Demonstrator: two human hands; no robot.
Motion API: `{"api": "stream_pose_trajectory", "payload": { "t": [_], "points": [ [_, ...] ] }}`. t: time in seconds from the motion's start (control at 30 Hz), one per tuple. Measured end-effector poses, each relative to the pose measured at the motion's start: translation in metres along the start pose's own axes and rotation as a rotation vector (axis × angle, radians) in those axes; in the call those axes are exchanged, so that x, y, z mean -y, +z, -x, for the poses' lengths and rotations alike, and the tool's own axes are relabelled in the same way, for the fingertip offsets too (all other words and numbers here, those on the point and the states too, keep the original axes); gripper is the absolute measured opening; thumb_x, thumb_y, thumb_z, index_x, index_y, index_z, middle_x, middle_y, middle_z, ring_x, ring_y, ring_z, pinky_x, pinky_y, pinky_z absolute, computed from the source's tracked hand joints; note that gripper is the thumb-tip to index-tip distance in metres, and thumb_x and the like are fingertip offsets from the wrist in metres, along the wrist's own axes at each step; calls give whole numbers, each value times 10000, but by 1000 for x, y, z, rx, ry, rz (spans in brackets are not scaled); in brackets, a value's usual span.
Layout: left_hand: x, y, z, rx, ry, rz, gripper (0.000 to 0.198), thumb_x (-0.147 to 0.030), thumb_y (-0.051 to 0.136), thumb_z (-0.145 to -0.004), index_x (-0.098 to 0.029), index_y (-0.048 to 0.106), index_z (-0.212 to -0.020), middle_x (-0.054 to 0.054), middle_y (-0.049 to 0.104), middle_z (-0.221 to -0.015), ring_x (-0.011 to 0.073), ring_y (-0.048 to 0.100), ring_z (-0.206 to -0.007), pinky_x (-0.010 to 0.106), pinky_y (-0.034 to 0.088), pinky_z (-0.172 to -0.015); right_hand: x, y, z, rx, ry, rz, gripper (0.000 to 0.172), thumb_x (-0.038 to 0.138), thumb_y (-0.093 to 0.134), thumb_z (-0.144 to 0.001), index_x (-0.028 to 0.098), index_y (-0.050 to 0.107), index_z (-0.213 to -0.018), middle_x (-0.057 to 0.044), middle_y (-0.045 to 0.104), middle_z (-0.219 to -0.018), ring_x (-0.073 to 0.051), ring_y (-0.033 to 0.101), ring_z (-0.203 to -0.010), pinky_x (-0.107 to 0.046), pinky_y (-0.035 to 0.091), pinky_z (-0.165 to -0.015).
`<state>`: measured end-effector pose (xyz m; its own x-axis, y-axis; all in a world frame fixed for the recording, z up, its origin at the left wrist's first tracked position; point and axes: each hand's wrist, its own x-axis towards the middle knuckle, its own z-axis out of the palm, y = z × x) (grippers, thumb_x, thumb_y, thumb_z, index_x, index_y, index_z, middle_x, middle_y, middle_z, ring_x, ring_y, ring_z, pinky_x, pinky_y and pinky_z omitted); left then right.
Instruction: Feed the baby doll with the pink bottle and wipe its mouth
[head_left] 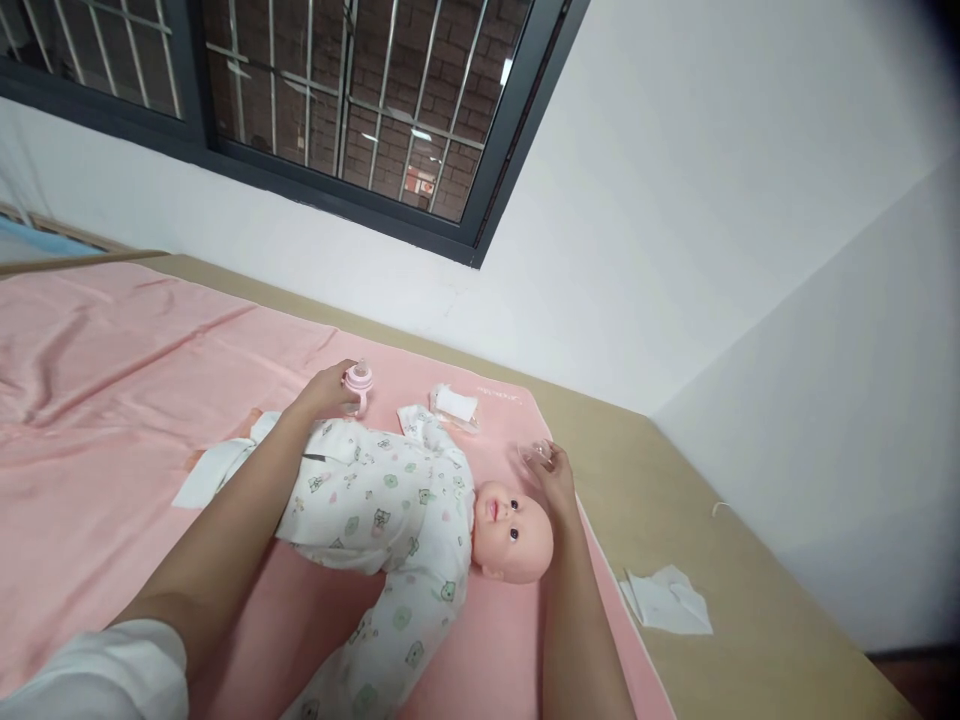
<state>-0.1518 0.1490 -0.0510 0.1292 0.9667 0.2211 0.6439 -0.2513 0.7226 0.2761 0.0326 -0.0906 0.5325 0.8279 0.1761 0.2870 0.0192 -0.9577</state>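
A baby doll (420,510) in a white printed sleepsuit lies on a pink sheet (112,400), its head to the right. My left hand (324,390) reaches over the doll's body and its fingers are closed round a pink baby bottle (358,385) standing on the sheet. My right hand (555,475) is beyond the doll's head, fingers closed on a small clear cap (534,455) resting on the sheet.
A clear packet of white wipes (454,406) lies past the doll's arm. Crumpled white tissues (667,600) sit on the tan mattress (750,620) at the right. A white wall and a barred window (337,100) stand behind the bed.
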Motion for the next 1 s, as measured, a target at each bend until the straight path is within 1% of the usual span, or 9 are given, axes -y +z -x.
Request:
{"api": "stream_pose_trajectory", "payload": {
  "t": [0.17,0.23,0.3,0.4,0.5,0.63,0.77,0.9,1.0],
  "points": [
    [-8,-10,1,-103,55,61,571,-231,644,-569,-214,573,-1134,34,663,-1053,236,636,-937,304,494,-822,52,-1,11,185,-134,-138,760,391,775,-600,248,402,-1247,-64,574,-1140,-190,593,-1032,-418,433,-994],
    [-21,-17,5,-149,161,116,552,-247,659,-558,-203,584,-1103,40,649,-1097,243,616,-994,321,481,-886,77,1,21,252,-206,-116,707,393,768,-624,256,438,-1234,-57,583,-1120,-183,591,-1017,-413,443,-986],
    [-38,-24,12,-172,296,185,535,-250,662,-558,-187,585,-1084,46,642,-1112,246,598,-1038,334,459,-941,103,4,34,340,-244,-65,586,397,747,-660,251,507,-1173,-58,573,-1146,-180,577,-1037,-394,455,-976],
    [-67,-34,27,-125,417,194,537,-235,639,-595,-191,565,-1126,39,638,-1126,246,589,-1055,341,449,-947,137,12,59,417,-295,-47,537,382,733,-692,268,518,-1170,-51,554,-1197,-175,572,-1054,-365,482,-951],
    [-96,-40,44,-21,552,115,523,-214,613,-625,-202,565,-1146,37,621,-1179,253,568,-1094,338,436,-942,161,21,85,440,-354,-92,539,369,712,-730,290,481,-1210,-49,522,-1250,-169,564,-1081,-345,501,-937],
    [-127,-39,66,128,741,-15,537,-253,601,-676,-209,547,-1209,42,608,-1213,254,562,-1090,339,410,-938,177,36,113,420,-441,-115,528,385,666,-784,305,436,-1253,-50,503,-1273,-168,559,-1112,-333,507,-941],
    [-147,-36,84,221,793,-136,574,-291,597,-715,-233,512,-1280,25,645,-1083,233,579,-992,354,352,-958,181,49,128,386,-479,-151,506,401,638,-808,300,415,-1251,-55,510,-1281,-181,549,-1158,-347,496,-966],
    [-154,-35,92,244,792,-200,659,-319,580,-744,-215,431,-1377,5,624,-880,194,566,-838,352,334,-937,179,57,135,433,-474,-155,502,407,657,-793,305,447,-1238,-50,491,-1311,-193,543,-1167,-362,496,-972],
    [-154,-36,94,220,808,-225,654,-359,576,-761,-211,432,-1381,1,610,-832,194,549,-813,356,326,-929,179,60,137,465,-460,-144,507,432,652,-792,304,465,-1246,-53,478,-1330,-198,546,-1155,-370,502,-967]
  ]
}}
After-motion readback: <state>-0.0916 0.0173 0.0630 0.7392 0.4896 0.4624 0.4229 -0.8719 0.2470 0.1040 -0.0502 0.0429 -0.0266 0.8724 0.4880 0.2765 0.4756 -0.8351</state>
